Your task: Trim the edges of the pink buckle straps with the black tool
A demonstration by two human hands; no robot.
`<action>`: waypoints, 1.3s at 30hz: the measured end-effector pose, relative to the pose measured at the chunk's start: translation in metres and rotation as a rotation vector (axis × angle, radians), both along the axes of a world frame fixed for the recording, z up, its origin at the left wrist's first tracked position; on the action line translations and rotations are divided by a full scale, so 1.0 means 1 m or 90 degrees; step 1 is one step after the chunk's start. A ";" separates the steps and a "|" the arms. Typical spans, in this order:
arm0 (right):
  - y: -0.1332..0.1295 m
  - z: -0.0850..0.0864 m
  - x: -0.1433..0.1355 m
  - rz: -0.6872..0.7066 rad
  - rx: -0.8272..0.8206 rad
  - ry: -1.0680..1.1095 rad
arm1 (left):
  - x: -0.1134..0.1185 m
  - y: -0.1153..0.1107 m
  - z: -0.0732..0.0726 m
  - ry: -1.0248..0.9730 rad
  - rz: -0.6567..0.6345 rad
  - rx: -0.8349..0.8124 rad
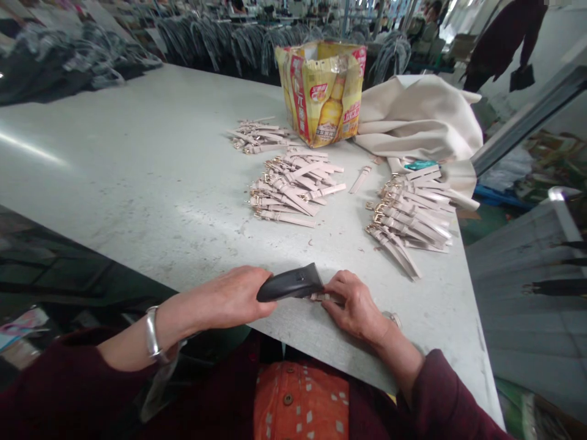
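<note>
Holding: I see the left hand point(250, 294), low in the middle of the frame, with its fingers curled around the back end of a black tool point(290, 284).
Black tool: its wide end points right and sits just by the other hand.
Right hand: this hand point(355, 305) is right of the tool, its thumb and fingers bent and nearly together, pinching a little pale strap point(316, 297). The hand hides much of the strap.
Little strap: it is under the tool's wide end, near the table's front edge. I can't tell if they touch.
Bracelet: a shiny silver bracelet point(151, 333) is on the left wrist, lower left.
Strap piles: a big pile point(293, 189) with gold buckles is in the middle, another pile point(408, 217) is at right, and a small pile point(259, 135) is higher up.
Lone strap: one strap point(361, 179) lies between the two big piles.
Box: a yellow and red box point(321, 98) with bottle pictures stands at upper middle.
Cloth: cream cloth point(417, 119) lies rumpled right beside it.
Table: all this is on a pale table point(137, 183).
</note>
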State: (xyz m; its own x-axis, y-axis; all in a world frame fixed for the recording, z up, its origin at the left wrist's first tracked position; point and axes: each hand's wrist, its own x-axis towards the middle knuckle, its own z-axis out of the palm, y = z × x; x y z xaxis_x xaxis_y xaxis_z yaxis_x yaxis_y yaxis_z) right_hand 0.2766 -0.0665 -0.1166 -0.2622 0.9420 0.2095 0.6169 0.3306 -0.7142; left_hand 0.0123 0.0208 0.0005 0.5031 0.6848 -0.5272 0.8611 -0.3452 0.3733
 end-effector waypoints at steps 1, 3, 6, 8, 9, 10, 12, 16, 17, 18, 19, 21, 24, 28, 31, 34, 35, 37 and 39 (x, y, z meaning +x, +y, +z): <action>0.000 0.000 0.000 -0.002 0.002 0.005 | -0.004 0.001 -0.001 0.002 0.000 -0.005; 0.000 0.000 -0.001 -0.005 0.007 0.014 | -0.015 0.004 -0.001 0.009 0.002 -0.013; 0.001 0.000 -0.001 -0.006 0.010 0.020 | -0.033 0.004 -0.001 0.025 -0.003 -0.019; 0.001 0.001 -0.002 -0.005 0.010 0.020 | -0.036 0.002 -0.001 0.022 -0.017 -0.024; 0.001 0.001 -0.002 -0.006 0.010 0.020 | -0.034 0.000 -0.001 0.018 -0.024 -0.030; 0.001 0.002 -0.002 -0.007 0.010 0.020 | -0.031 -0.001 -0.001 0.016 -0.027 -0.035; 0.001 0.002 -0.002 -0.008 0.010 0.018 | -0.021 -0.002 -0.001 0.021 -0.024 -0.040; 0.001 0.003 -0.002 0.000 0.000 0.007 | -0.007 0.002 -0.002 0.052 0.013 0.018; 0.001 0.003 -0.002 0.004 -0.003 0.005 | -0.006 0.003 0.000 0.061 0.021 0.034; 0.001 0.002 -0.002 0.007 -0.004 0.005 | -0.006 0.003 0.001 0.071 0.024 0.047; 0.002 0.002 -0.002 0.009 -0.003 0.005 | -0.007 0.003 0.004 0.081 0.022 0.053; 0.002 0.000 -0.002 -0.001 0.001 0.008 | -0.007 0.000 0.010 0.097 -0.001 0.058; 0.003 -0.002 -0.001 -0.021 -0.009 0.031 | 0.000 -0.011 0.019 0.124 -0.059 0.063; 0.003 0.001 0.003 0.004 -0.050 0.050 | 0.018 -0.022 0.030 0.173 -0.162 0.078; 0.004 0.004 0.006 0.023 -0.070 0.052 | 0.038 -0.020 0.043 0.227 -0.202 0.082; 0.004 0.004 0.007 0.028 -0.088 0.068 | 0.060 -0.014 0.057 0.293 -0.215 0.055; 0.004 0.004 0.007 0.025 -0.091 0.075 | 0.066 -0.012 0.060 0.315 -0.218 0.054; 0.005 0.003 0.006 0.018 -0.094 0.085 | 0.073 -0.010 0.059 0.335 -0.221 0.061; 0.005 0.002 0.007 0.012 -0.089 0.091 | 0.072 -0.011 0.053 0.324 -0.215 0.079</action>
State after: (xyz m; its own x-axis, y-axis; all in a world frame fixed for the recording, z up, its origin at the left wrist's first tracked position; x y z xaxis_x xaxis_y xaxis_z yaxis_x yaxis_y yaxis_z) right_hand 0.2835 -0.0618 -0.1150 -0.2564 0.9599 0.1135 0.5003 0.2323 -0.8341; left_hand 0.0840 0.0099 0.0532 0.4090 0.6034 -0.6845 0.7559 -0.6442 -0.1163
